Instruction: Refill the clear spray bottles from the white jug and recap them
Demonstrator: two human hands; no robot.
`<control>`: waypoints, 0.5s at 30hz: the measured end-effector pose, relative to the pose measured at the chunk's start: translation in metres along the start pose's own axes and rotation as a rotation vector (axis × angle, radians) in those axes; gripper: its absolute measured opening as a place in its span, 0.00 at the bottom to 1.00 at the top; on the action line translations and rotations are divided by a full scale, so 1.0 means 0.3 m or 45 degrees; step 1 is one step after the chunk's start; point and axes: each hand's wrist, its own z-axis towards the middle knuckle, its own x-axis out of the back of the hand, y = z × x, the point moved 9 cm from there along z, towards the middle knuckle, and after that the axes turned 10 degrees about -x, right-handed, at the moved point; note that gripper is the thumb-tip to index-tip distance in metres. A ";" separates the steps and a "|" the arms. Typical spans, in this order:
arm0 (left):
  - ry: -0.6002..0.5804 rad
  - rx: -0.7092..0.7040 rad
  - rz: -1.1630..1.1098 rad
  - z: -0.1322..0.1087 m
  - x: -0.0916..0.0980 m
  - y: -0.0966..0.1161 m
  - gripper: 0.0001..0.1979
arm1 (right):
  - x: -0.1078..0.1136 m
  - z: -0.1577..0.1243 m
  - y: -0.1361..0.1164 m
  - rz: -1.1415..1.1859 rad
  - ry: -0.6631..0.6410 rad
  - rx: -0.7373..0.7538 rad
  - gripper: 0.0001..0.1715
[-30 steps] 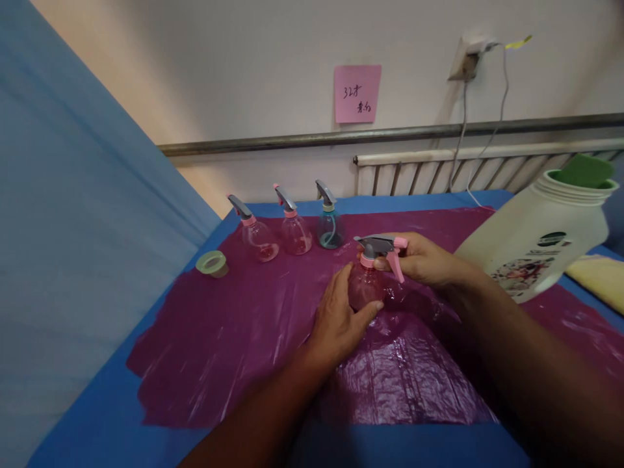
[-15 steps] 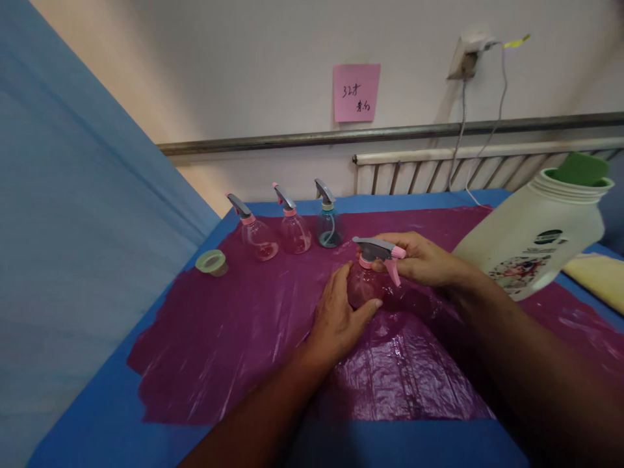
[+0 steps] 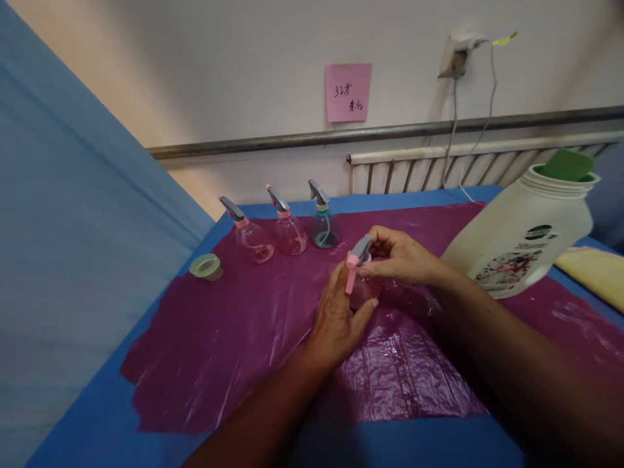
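Note:
A clear pink spray bottle [image 3: 364,290] stands on the purple plastic sheet [image 3: 234,338], with a grey trigger head and a pink nozzle and lever. My left hand [image 3: 338,318] is wrapped round the bottle's body from the left. Fingers and thumb of my right hand [image 3: 397,257] close on the spray head near its collar. The nozzle points toward me and slightly left. Part of the bottle is hidden behind my fingers. Behind it to the left stand two more pink spray bottles [image 3: 256,246] and a blue one [image 3: 325,229], each with a grey head.
A small pale green cup [image 3: 205,266] sits at the left. On the right a large cream jug [image 3: 524,227] leans, a green piece [image 3: 568,164] in its mouth, near a yellow cloth [image 3: 592,273]. A blue curtain [image 3: 82,195] hangs left; a metal rail [image 3: 292,140] crosses the wall.
The spray head has turned on the bottle, its nozzle swinging from the right round toward me and left. My right hand has shifted its hold on the head; my left hand stays on the body.

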 end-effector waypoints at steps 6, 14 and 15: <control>-0.008 0.006 0.089 -0.006 0.003 -0.008 0.45 | 0.000 0.005 0.010 -0.016 0.057 -0.034 0.30; 0.021 -0.070 0.154 0.005 0.018 0.013 0.50 | 0.011 0.000 0.007 -0.096 0.032 -0.056 0.26; 0.021 -0.074 0.149 0.006 0.018 0.015 0.50 | 0.008 -0.007 -0.006 -0.106 -0.003 -0.044 0.30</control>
